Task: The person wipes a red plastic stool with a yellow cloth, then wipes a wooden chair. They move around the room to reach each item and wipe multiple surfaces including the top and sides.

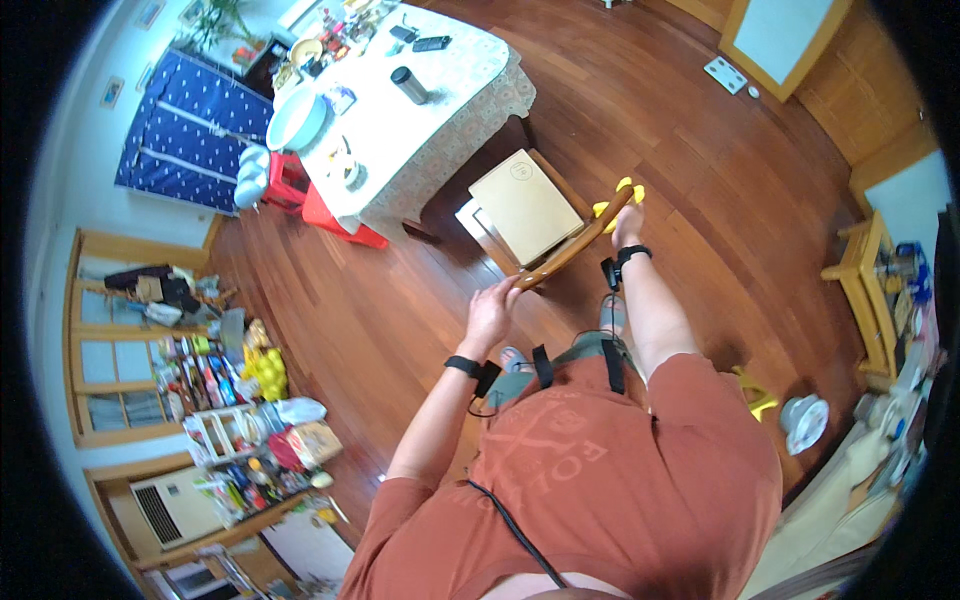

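A wooden chair [572,247] stands in front of me, its curved brown top rail nearest me. A flat tan square, perhaps a board or box [528,207], lies over its seat. My left hand [490,315] is closed round the left end of the rail. At the right end, my right hand [628,224] is closed on a bright yellow piece of what looks like cloth [630,187], bunched against the rail. Its fingers are partly hidden. Both wrists wear black straps.
A table [455,80] with a patterned cloth stands beyond the chair, holding a dark tumbler [408,85] and a pale blue basin [296,118]. Red stools [340,222] are beside it. Cluttered goods [215,370] line the left wall; a wooden stool [868,295] stands at right.
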Available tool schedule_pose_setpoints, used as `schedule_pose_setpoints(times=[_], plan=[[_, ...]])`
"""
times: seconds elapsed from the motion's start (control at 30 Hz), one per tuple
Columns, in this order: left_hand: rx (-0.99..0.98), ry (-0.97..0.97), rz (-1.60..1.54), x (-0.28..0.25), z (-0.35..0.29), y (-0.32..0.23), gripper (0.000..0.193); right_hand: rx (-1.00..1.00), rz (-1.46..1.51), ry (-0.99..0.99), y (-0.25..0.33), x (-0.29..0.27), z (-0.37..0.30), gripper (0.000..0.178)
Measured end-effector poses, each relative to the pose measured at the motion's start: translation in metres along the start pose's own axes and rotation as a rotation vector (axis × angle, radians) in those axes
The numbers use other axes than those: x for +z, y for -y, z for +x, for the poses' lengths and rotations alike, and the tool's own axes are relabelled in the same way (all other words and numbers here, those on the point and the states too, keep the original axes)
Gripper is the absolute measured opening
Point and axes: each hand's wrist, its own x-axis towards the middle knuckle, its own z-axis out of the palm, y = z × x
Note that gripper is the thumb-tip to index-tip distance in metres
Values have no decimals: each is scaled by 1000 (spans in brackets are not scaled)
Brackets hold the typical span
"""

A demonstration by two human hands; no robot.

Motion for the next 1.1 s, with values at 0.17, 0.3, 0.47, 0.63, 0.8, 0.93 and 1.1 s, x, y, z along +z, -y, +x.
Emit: schedule_pose_setpoints(times=[0.17,0.3,0.47,0.63,0.8,0.93,1.1], plan=[[239,50,-6,-14,14,26,40,-239,74,-184,19,20,-45,36],[231,167,-27,-20,13,28,36,-400,61,-123,34,16,-102,38],[452,97,236,-26,29,5,48,-402,-96,-91,45,23,-115,54],[447,122,99,2,42,-12,55,-249,75,-77,-2,13,-53,71],[421,123,68,20,57,-4,45,-393,71,-179,-99,-10,42,61],[455,88,82,33,63,5,48,-249,-38,-228,-209,-45,122,62],[422,123,145,38,63,23,50,-270,-320,-169,-301,-85,173,54]])
